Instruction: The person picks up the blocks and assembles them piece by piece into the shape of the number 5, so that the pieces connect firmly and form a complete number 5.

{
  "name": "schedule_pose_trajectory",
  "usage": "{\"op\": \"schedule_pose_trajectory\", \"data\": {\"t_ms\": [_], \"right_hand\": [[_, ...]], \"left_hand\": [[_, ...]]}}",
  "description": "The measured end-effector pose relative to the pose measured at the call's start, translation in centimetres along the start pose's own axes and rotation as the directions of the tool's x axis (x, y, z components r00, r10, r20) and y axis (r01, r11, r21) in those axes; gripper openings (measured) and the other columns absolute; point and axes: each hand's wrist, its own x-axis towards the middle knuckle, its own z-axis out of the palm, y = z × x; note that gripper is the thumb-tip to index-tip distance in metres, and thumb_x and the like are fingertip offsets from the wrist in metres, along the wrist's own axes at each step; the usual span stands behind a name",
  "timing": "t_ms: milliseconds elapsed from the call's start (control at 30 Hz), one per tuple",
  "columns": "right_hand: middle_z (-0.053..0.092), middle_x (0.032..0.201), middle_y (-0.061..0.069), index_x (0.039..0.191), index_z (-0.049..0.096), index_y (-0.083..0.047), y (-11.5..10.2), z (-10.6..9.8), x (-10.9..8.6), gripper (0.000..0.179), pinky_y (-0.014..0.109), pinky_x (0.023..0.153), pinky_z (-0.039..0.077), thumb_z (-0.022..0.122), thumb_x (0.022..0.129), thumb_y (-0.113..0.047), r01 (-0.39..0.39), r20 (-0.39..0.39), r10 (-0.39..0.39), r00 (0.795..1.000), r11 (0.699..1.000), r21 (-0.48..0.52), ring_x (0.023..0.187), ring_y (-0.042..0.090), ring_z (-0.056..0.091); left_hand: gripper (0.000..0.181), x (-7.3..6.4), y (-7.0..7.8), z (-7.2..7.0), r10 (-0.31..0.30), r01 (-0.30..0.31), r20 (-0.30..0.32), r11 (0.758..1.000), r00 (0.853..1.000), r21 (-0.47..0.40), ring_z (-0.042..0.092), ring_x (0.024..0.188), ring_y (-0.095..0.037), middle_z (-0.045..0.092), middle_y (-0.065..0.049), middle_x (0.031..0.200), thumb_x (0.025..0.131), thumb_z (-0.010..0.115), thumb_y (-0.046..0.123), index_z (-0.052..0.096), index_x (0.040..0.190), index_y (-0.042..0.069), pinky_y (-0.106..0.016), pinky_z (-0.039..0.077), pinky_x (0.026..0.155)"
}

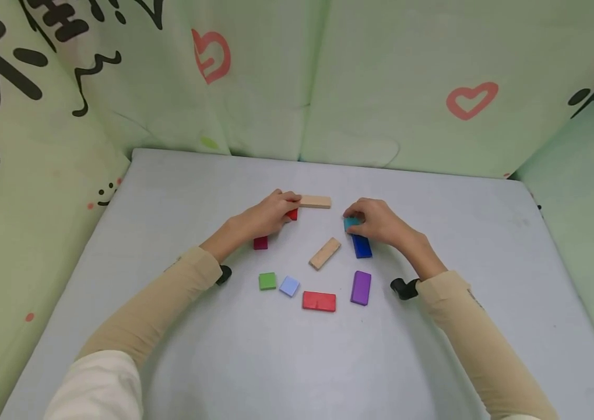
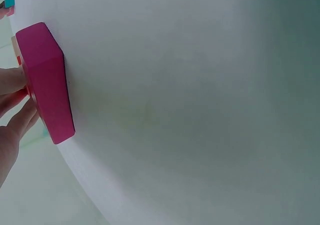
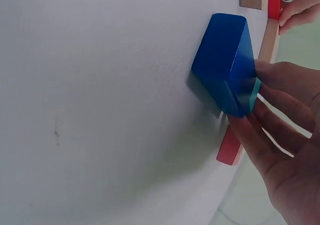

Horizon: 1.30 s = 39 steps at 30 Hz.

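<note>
My left hand [image 1: 276, 211] pinches a red block [image 1: 292, 214] beside the left end of a long plain wooden block [image 1: 315, 202]. A magenta block [image 1: 260, 242] lies under the left wrist and fills much of the left wrist view, in front of the fingers. My right hand [image 1: 376, 221] holds a small teal block [image 1: 351, 223] between thumb and fingers. It sits against the far end of a dark blue block [image 1: 362, 246]. In the right wrist view the dark blue block [image 3: 220, 50] partly hides the teal block [image 3: 255, 91].
Nearer on the white table [image 1: 255, 361] lie a slanted wooden block [image 1: 325, 253], a green square [image 1: 267, 281], a light blue square [image 1: 289, 286], a red block [image 1: 319, 301] and a purple block [image 1: 361, 288]. Beyond the right fingers a pinkish-red block [image 3: 230, 146] shows. Printed curtains [image 1: 380, 70] surround the table.
</note>
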Motion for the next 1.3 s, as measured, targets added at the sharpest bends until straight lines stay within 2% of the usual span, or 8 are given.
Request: {"op": "schedule_pose_trajectory", "data": {"t_ms": [400,700,1000,1300], "right_hand": [[0.07,0.115,0.023,0.12,0.07,0.008,-0.6,-0.1,0.4,0.031,0.047,0.088,0.058,0.073,0.09,-0.002,0.028,0.0,-0.028,1.0,1.0,-0.002,0.099,0.033,0.064],[0.069,0.115,0.024,0.122,0.069,0.009,-0.5,0.1,0.6,0.033,0.045,0.083,0.059,0.073,0.091,-0.001,0.028,-0.043,-0.028,0.999,1.0,0.006,0.094,0.031,0.063],[0.069,0.123,0.026,0.125,0.068,0.009,-0.2,-0.3,1.1,0.034,0.048,0.086,0.061,0.071,0.092,0.0,0.058,-0.074,-0.057,0.996,0.998,0.01,0.102,0.037,0.068],[0.069,0.123,0.026,0.125,0.069,0.009,-0.3,-0.2,2.7,0.033,0.048,0.09,0.06,0.071,0.093,0.001,0.089,-0.101,-0.092,0.991,0.996,-0.031,0.106,0.038,0.069]], "left_hand": [[0.045,-0.1,-0.3,-0.3,0.008,-0.008,-0.001,1.0,1.0,-0.004,0.054,0.125,-0.036,0.05,-0.018,0.154,0.099,0.067,0.003,0.058,0.142,-0.004,-0.035,0.053,0.103],[0.045,-0.2,-0.2,-0.5,0.0,0.0,0.002,1.0,1.0,0.005,0.054,0.125,-0.035,0.05,-0.018,0.154,0.099,0.066,0.004,0.058,0.142,-0.004,-0.034,0.053,0.103],[0.044,0.0,0.0,-0.1,0.008,-0.008,-0.001,1.0,1.0,0.019,0.055,0.127,-0.036,0.051,-0.018,0.153,0.098,0.068,0.003,0.06,0.14,-0.004,-0.034,0.053,0.104],[0.045,0.0,0.1,0.1,-0.006,0.005,0.008,1.0,1.0,0.013,0.054,0.128,-0.034,0.049,-0.017,0.155,0.099,0.067,0.005,0.058,0.143,-0.003,-0.033,0.053,0.105]]}}
